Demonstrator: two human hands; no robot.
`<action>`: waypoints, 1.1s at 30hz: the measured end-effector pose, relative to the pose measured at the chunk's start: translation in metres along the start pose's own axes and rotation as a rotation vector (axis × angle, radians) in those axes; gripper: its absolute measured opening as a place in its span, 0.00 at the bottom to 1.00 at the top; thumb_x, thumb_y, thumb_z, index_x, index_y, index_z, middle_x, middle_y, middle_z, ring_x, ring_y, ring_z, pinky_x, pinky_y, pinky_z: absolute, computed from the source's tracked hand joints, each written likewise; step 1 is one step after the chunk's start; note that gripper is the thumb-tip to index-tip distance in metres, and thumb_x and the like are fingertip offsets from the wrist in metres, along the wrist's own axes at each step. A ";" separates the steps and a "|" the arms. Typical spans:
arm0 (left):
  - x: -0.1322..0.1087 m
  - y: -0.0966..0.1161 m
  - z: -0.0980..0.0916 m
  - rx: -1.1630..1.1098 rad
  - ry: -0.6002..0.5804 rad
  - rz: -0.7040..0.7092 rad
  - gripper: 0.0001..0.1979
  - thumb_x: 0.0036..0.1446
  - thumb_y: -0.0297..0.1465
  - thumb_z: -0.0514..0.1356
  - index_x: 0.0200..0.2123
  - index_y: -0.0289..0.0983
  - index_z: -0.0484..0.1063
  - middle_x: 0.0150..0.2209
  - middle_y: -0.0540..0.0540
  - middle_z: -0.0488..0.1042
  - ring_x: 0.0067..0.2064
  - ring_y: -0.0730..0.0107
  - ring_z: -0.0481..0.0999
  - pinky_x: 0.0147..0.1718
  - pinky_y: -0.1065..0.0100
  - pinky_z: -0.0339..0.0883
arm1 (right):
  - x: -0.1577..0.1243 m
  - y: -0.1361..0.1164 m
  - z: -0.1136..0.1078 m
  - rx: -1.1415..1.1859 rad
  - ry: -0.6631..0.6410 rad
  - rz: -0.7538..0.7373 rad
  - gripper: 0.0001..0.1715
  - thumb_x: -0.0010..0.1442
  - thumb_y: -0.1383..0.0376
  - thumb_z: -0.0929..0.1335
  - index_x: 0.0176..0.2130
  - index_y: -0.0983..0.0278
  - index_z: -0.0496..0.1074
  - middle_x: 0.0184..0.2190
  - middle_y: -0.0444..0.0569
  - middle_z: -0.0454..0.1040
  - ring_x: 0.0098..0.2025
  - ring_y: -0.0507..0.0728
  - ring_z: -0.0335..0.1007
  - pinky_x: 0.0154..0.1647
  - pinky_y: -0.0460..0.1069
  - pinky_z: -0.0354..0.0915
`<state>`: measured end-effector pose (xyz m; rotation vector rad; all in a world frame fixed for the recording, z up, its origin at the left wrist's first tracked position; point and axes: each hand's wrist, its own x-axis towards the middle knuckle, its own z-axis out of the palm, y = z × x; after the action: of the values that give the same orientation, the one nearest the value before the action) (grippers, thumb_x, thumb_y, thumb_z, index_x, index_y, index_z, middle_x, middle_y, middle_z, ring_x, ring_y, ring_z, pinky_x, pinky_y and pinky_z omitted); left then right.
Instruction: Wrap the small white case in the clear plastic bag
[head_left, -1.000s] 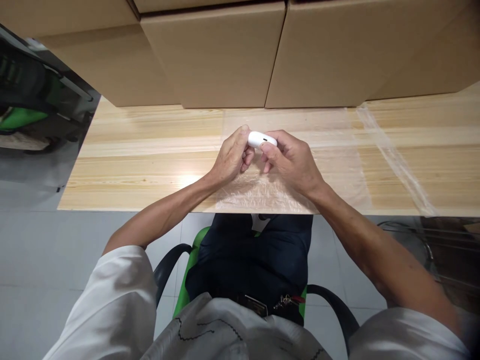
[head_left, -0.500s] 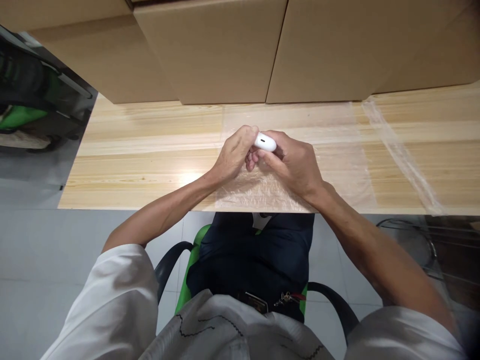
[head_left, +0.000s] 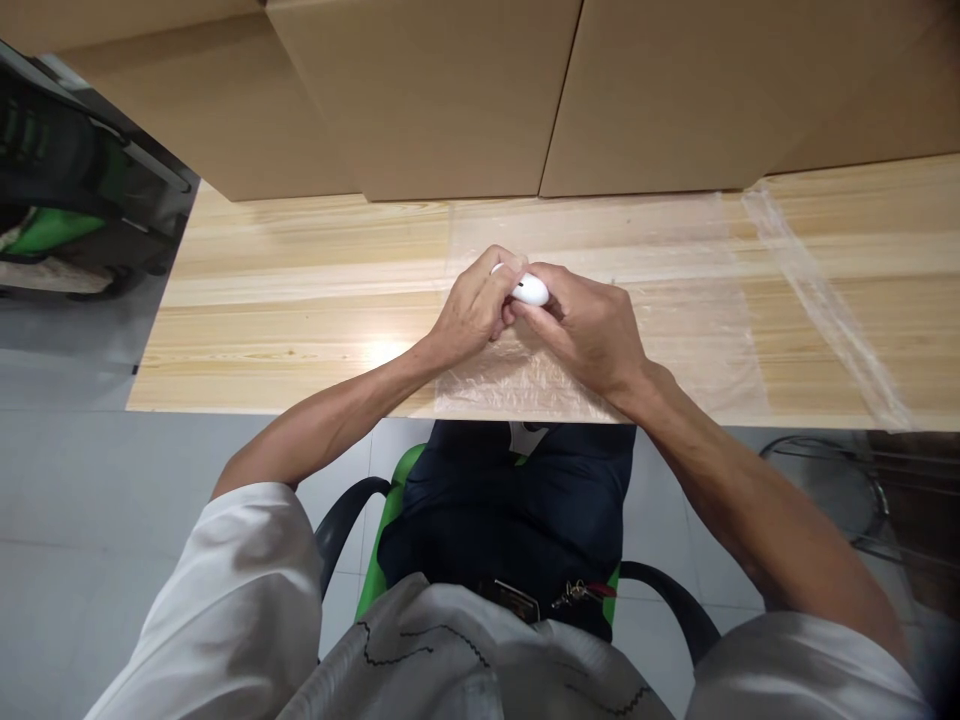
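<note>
Head camera: both hands, left (head_left: pixel 474 305) and right (head_left: pixel 589 325), pinch a small white case (head_left: pixel 529 290) above the plastic-covered tabletop (head_left: pixel 300 300); probably light, hard and slick, best gripped by its sides.

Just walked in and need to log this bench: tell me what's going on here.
A seated person holds a small white object pinched between both hands, the left hand and the right hand closed around it. The hands hover just above a clear plastic sheet spread on the wooden table. Cardboard boxes line the table's far edge. What the object is cannot be told.
</note>
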<state>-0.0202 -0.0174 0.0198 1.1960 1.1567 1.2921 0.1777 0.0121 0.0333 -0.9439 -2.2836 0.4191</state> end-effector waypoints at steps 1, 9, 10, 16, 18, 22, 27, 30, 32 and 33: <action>0.001 -0.001 0.000 -0.002 0.002 0.008 0.32 0.76 0.68 0.68 0.40 0.45 0.72 0.25 0.55 0.70 0.21 0.72 0.66 0.21 0.66 0.56 | 0.000 0.000 0.000 0.005 -0.001 0.003 0.23 0.82 0.58 0.70 0.68 0.57 0.86 0.52 0.54 0.94 0.51 0.67 0.91 0.51 0.58 0.83; 0.001 -0.002 0.003 -0.013 0.044 0.017 0.37 0.76 0.73 0.61 0.38 0.45 0.74 0.23 0.53 0.66 0.21 0.71 0.63 0.21 0.65 0.55 | -0.004 0.002 -0.003 0.081 -0.011 0.030 0.23 0.82 0.55 0.72 0.69 0.57 0.86 0.53 0.53 0.94 0.48 0.65 0.91 0.50 0.57 0.83; 0.000 -0.001 0.003 -0.012 0.046 0.020 0.38 0.76 0.74 0.61 0.38 0.44 0.75 0.23 0.52 0.66 0.21 0.71 0.63 0.22 0.65 0.55 | -0.004 0.003 -0.003 0.091 -0.009 0.034 0.23 0.82 0.55 0.72 0.69 0.57 0.86 0.52 0.53 0.94 0.47 0.65 0.91 0.50 0.57 0.83; 0.002 0.000 0.000 0.035 0.051 0.049 0.40 0.71 0.77 0.62 0.40 0.44 0.76 0.23 0.52 0.66 0.21 0.71 0.61 0.21 0.63 0.51 | -0.009 0.006 -0.005 0.122 -0.011 0.074 0.25 0.83 0.50 0.72 0.69 0.56 0.86 0.49 0.51 0.93 0.44 0.64 0.89 0.48 0.58 0.82; 0.006 0.004 -0.002 0.058 0.083 0.086 0.41 0.70 0.79 0.61 0.40 0.44 0.76 0.23 0.53 0.65 0.22 0.71 0.60 0.22 0.63 0.51 | -0.010 0.008 -0.008 0.108 -0.014 0.081 0.23 0.83 0.49 0.72 0.67 0.55 0.86 0.47 0.50 0.93 0.43 0.64 0.88 0.47 0.59 0.82; 0.020 0.019 -0.017 0.051 0.290 0.191 0.43 0.71 0.81 0.55 0.39 0.46 0.75 0.21 0.54 0.63 0.21 0.71 0.53 0.21 0.60 0.47 | -0.008 0.014 -0.012 0.026 0.001 0.072 0.21 0.83 0.49 0.71 0.63 0.55 0.87 0.48 0.52 0.92 0.45 0.67 0.88 0.47 0.61 0.81; 0.038 0.029 -0.054 -0.030 0.452 0.090 0.42 0.69 0.83 0.54 0.39 0.50 0.72 0.22 0.54 0.62 0.22 0.66 0.53 0.24 0.57 0.53 | -0.003 0.011 -0.006 -0.094 -0.080 0.024 0.23 0.86 0.49 0.68 0.62 0.58 0.86 0.49 0.55 0.91 0.47 0.67 0.86 0.44 0.59 0.76; 0.046 0.020 -0.069 -0.082 0.452 0.030 0.44 0.68 0.84 0.51 0.39 0.50 0.72 0.22 0.54 0.60 0.24 0.66 0.56 0.26 0.57 0.54 | 0.001 0.002 0.002 -0.165 -0.145 0.008 0.22 0.86 0.50 0.68 0.62 0.60 0.84 0.50 0.57 0.90 0.45 0.66 0.84 0.43 0.57 0.72; 0.051 0.014 -0.073 -0.103 0.457 0.023 0.46 0.68 0.85 0.49 0.39 0.48 0.71 0.21 0.55 0.57 0.25 0.67 0.57 0.27 0.59 0.53 | 0.005 -0.001 0.009 -0.198 -0.161 0.002 0.22 0.87 0.49 0.69 0.62 0.61 0.83 0.51 0.60 0.89 0.45 0.66 0.83 0.43 0.57 0.71; 0.053 0.012 -0.073 -0.117 0.471 0.030 0.46 0.69 0.85 0.48 0.39 0.47 0.71 0.21 0.55 0.56 0.25 0.69 0.56 0.27 0.60 0.52 | 0.007 0.000 0.012 -0.209 -0.155 0.000 0.21 0.86 0.50 0.69 0.62 0.61 0.83 0.52 0.61 0.89 0.45 0.66 0.83 0.44 0.57 0.71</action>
<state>-0.0949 0.0337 0.0306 0.8468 1.3736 1.6972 0.1658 0.0169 0.0269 -1.0449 -2.5057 0.2652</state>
